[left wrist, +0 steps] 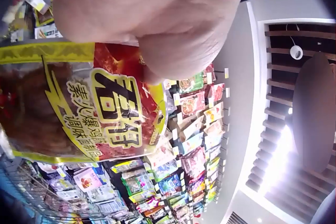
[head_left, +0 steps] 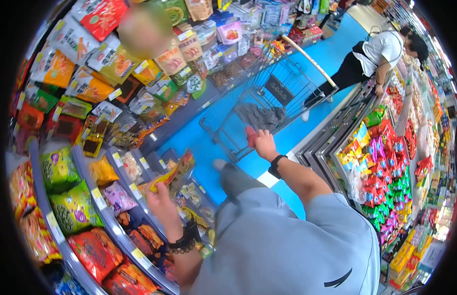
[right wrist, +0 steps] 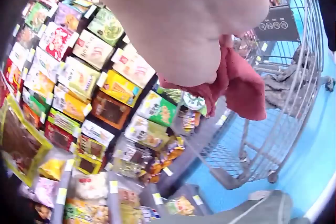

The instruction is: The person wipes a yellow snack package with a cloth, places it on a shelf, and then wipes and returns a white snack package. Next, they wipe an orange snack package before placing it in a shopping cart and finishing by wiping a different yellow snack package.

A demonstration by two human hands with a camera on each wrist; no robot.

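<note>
My left hand holds up a yellow-and-red snack packet in front of the low shelves; in the left wrist view the packet fills the frame under my palm, with bold yellow lettering. My right hand is stretched out over the shopping cart and grips a small red cloth-like item. The right wrist view shows that red item bunched under my palm, beside the cart's wire side. A grey cloth lies inside the cart.
Shelves of snack packets curve along my left, more racks stand on the right. A blue floor aisle runs between. Another person in a white shirt leans at the right-hand shelves further down.
</note>
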